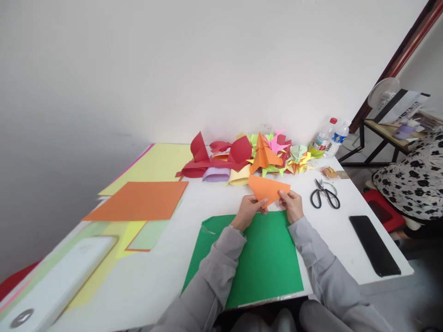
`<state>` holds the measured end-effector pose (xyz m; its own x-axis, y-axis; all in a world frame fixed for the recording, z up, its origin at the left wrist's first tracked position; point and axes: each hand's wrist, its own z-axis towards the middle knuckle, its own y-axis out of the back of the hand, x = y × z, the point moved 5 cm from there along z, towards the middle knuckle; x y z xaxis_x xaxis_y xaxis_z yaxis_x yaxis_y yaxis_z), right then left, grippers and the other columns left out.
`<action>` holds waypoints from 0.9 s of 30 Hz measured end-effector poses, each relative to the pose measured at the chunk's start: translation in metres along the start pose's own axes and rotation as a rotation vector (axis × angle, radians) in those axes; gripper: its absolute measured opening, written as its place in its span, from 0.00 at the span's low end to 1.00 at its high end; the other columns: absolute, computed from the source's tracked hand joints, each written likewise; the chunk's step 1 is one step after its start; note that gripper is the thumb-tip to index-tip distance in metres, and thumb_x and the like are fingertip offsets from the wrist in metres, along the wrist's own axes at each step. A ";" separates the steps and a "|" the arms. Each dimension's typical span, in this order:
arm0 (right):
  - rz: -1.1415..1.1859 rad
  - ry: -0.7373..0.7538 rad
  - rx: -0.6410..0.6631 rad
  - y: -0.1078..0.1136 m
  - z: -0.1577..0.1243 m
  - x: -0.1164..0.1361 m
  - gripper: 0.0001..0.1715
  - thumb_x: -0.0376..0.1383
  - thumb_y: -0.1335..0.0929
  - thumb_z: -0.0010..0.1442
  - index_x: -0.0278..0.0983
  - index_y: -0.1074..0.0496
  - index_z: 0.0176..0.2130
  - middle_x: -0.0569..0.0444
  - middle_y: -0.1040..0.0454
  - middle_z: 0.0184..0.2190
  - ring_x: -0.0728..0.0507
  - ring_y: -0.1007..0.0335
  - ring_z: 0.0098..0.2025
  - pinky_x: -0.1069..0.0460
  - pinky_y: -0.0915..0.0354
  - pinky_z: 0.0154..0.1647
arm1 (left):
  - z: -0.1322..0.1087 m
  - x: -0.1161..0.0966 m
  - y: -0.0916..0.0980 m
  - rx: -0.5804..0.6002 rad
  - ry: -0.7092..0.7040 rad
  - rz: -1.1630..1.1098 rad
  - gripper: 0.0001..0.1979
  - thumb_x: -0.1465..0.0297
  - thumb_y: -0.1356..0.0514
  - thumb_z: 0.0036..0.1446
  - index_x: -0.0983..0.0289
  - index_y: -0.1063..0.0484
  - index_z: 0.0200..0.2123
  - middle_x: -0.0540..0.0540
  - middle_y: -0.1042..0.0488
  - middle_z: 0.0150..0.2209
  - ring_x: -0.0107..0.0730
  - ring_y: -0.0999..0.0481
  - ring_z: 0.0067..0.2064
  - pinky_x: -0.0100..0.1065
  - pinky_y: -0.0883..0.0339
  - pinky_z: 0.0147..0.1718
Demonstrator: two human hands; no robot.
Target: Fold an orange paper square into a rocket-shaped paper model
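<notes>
Both of my hands hold a folded orange paper (268, 188) just above the white table (166, 272). My left hand (249, 208) pinches its lower left edge, fingers closed on it. At the lower right edge, my right hand (292, 204) grips the same paper. Below my hands lies a green sheet (256, 263), partly under my grey sleeves. A pile of folded coloured paper shapes (249, 159) sits beyond the paper, by the wall.
An orange sheet (138, 200) lies on yellow sheets (155, 163) at the left. Black scissors (324, 193) and a black phone (374, 244) lie at the right. Two plastic bottles (328, 136) stand at the far right corner. A white device (55, 286) is near left. A person in floral clothing (411, 184) sits at right.
</notes>
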<state>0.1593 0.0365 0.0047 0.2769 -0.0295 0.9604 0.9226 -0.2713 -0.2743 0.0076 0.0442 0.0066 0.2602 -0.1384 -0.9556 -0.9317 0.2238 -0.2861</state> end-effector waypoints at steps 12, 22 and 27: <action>-0.069 -0.027 -0.018 -0.005 -0.006 -0.009 0.17 0.41 0.23 0.37 0.33 0.30 0.17 0.57 0.32 0.12 0.51 0.40 0.15 0.55 0.44 0.17 | -0.002 -0.001 -0.007 0.018 -0.013 0.065 0.13 0.64 0.31 0.40 0.69 0.25 0.20 0.52 0.27 0.15 0.29 0.30 0.18 0.31 0.33 0.19; -0.051 0.081 -0.107 0.009 0.004 0.003 0.18 0.44 0.25 0.42 0.34 0.30 0.17 0.59 0.33 0.12 0.52 0.42 0.16 0.55 0.46 0.20 | -0.001 -0.001 -0.001 -0.015 -0.017 0.060 0.13 0.64 0.31 0.40 0.68 0.27 0.18 0.52 0.28 0.15 0.28 0.30 0.17 0.31 0.33 0.19; -0.040 0.097 -0.116 0.010 0.006 0.004 0.21 0.47 0.27 0.45 0.34 0.31 0.16 0.58 0.33 0.12 0.51 0.40 0.17 0.55 0.44 0.21 | -0.001 0.000 0.001 -0.024 -0.002 0.050 0.14 0.63 0.31 0.39 0.69 0.27 0.18 0.52 0.28 0.15 0.28 0.31 0.17 0.31 0.34 0.19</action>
<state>0.1712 0.0396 0.0054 0.2078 -0.1075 0.9722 0.8936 -0.3833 -0.2334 0.0065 0.0439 0.0065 0.2136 -0.1254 -0.9688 -0.9494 0.2069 -0.2362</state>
